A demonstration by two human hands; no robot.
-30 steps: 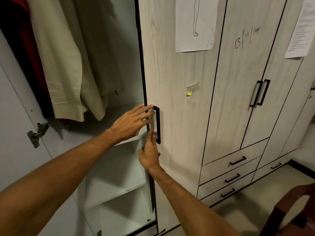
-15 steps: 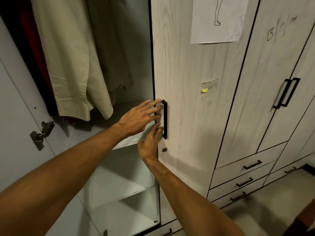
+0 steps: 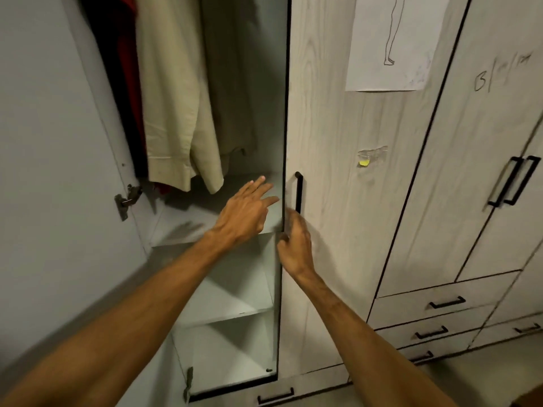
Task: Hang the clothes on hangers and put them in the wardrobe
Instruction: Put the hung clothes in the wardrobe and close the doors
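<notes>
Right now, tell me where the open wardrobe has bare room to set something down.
Free: the middle shelf and the bottom floor, both left of the closed door. The top shelf is bare but tight: the beige garment hangs low over it and the left hand hovers there.

pale wood-grain wardrobe door (image 3: 338, 201), matt black handle (image 3: 298, 192), possibly metal, beige cloth garment (image 3: 173, 98), paper sheet (image 3: 390, 45)
</notes>
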